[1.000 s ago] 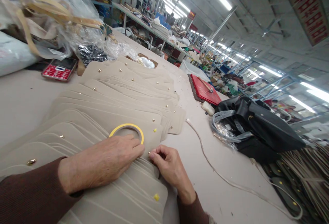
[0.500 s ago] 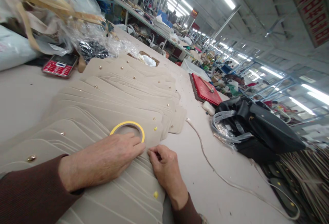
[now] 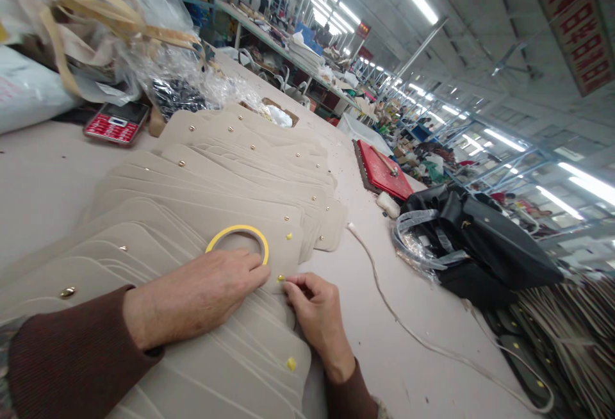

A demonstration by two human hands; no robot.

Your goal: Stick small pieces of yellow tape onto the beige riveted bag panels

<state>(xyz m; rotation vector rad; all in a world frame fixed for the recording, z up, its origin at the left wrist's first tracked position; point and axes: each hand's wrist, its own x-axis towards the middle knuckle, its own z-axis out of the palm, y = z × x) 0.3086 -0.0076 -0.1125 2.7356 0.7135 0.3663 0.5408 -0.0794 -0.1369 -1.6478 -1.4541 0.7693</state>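
Note:
A spread of overlapping beige panels (image 3: 230,189) with small brass-coloured metal fittings covers the table in front of me. My left hand (image 3: 202,294) lies over them, its fingers closed on the near side of a yellow roll of tape (image 3: 239,230). Just right of it, my right hand (image 3: 314,307) is pinched at the panels' right edge. Whatever is between its thumb and forefinger is hidden. A small yellow tape piece (image 3: 281,278) sits on the panel at those fingertips. Another yellow piece (image 3: 289,236) lies above, and a third yellow piece (image 3: 291,363) below.
A red-and-black phone or calculator (image 3: 116,123) and plastic-wrapped bundles (image 3: 177,82) lie at left. On the right are a hammer (image 3: 385,161) on a red board (image 3: 379,179), a black bag (image 3: 485,233), a thin cord (image 3: 398,320) and stacked dark pieces (image 3: 567,342).
My right hand has shifted slightly right, and the yellow tape piece at its fingertips now shows. The left hand stays at the tape roll. The whole view has shifted slightly.

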